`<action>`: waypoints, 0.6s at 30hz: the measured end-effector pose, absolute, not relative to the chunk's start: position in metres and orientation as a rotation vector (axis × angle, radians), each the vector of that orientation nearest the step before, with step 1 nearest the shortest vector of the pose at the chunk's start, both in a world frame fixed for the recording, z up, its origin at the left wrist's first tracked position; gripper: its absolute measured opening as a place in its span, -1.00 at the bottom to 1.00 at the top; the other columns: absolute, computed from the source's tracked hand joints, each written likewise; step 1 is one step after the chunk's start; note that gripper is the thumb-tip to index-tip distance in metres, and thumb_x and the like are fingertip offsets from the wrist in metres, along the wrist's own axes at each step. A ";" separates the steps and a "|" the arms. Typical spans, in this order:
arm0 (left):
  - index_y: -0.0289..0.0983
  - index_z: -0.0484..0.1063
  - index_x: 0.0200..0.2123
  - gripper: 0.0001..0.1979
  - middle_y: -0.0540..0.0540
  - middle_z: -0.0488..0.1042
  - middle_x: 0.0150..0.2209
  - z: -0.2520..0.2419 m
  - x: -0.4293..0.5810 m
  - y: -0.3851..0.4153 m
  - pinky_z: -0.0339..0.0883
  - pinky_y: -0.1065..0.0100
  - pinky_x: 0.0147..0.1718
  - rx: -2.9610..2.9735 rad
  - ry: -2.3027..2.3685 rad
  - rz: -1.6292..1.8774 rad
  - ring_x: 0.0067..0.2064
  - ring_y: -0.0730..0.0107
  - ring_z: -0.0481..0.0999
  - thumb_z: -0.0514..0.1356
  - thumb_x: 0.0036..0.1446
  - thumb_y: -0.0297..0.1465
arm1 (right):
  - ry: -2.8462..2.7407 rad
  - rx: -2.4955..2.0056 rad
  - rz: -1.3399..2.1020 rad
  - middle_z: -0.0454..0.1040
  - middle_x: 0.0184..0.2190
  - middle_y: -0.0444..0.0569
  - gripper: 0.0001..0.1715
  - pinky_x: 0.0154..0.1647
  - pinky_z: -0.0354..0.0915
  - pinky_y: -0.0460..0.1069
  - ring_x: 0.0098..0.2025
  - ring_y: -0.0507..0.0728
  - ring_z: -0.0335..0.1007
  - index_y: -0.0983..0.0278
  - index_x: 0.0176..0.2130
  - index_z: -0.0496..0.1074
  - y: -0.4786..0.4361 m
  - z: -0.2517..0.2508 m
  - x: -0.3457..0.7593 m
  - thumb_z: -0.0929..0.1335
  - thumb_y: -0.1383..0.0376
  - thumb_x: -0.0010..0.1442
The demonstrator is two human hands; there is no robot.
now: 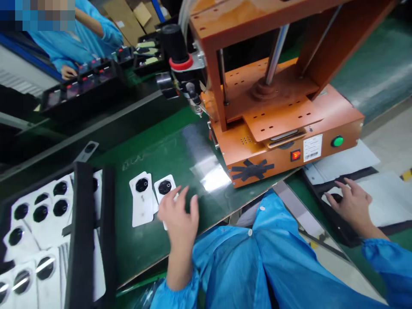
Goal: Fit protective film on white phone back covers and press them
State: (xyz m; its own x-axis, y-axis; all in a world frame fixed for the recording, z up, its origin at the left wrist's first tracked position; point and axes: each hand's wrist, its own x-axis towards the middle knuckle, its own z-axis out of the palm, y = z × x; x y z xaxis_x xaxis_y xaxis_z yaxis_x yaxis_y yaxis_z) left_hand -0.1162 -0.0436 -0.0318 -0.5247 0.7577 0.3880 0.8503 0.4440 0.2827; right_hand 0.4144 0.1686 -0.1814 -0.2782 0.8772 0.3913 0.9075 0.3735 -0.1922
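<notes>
Overlapping white panel (165,187) w/ L hand (180,214) — fingers spread wide. R hand (353,206) at 2nd panel (336,198) — fingers bent, can't tell grip.

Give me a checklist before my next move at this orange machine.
1. Red switch lit: ok.
2. Both hands away from the machine's plate: ok; left hand over a white panel, right hand at the black tray.
3. Loose panels separated: not ok; two overlap beside the left hand.
4. Item under the plate seated: cannot tell; mostly hidden.
5. Co-worker's visible hand clear: ok.
</notes>
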 end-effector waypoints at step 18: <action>-0.15 0.37 0.24 -0.55 -0.23 0.36 0.30 -0.038 -0.114 -0.065 0.00 -0.08 0.27 -1.407 -2.628 -0.635 0.37 -0.07 0.21 0.12 0.35 -0.17 | -2.584 -0.046 0.390 0.57 -0.12 0.02 -0.71 -0.18 0.38 0.10 -0.12 0.17 0.46 0.26 0.04 0.47 0.080 -0.045 0.106 0.32 0.35 0.34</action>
State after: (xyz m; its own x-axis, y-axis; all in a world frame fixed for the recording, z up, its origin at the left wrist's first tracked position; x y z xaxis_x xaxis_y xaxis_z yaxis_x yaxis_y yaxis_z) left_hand -0.1137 -0.0652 -0.0382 -0.5704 0.7748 0.2727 0.8138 0.4881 0.3153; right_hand 0.1059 0.0795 -0.0454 -0.8634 0.1075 0.4929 -0.0426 0.9580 -0.2836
